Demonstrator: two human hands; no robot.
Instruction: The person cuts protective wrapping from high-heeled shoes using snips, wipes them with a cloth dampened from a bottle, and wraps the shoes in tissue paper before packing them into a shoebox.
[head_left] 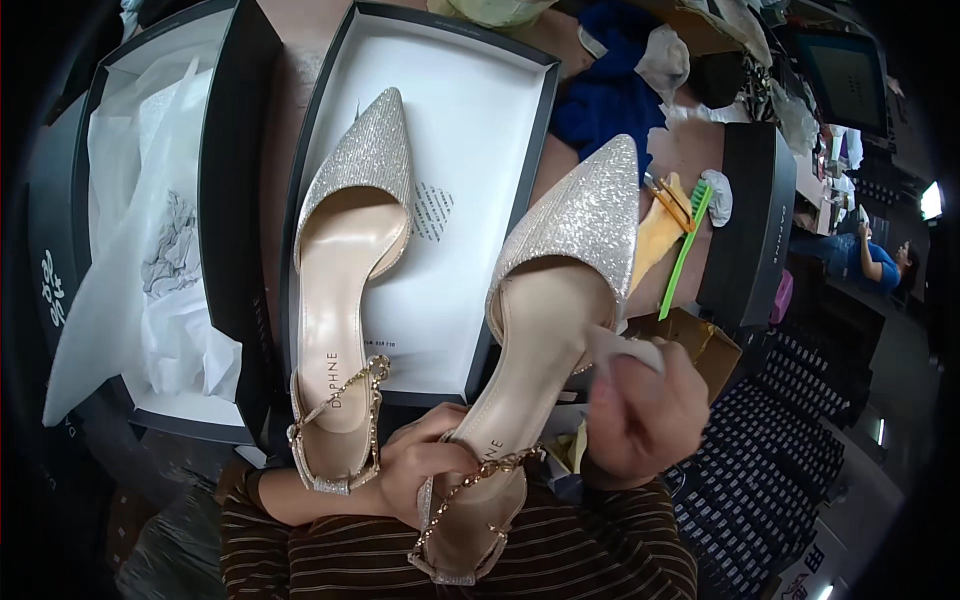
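Note:
My left hand [428,465] is closed around the heel end of a glittery silver-gold pointed pump [575,225], which has a beige insole and a gold chain strap. My right hand [650,415], slightly blurred, pinches a small white pad [625,350] at the inner side of this shoe; whether the pad touches it I cannot tell. A matching pump [360,160] lies to the left, toe pointing away, over a shallow white-lined box tray [480,130] with a black rim. Its chain strap rests near my left forearm.
An open black shoebox [235,200] with white tissue paper [150,200] stands at left. To the right are a green brush [685,250], a yellow cloth [655,240], a blue cloth [600,100] and a black box [745,220]. Farther right, a person in blue [870,262] is visible.

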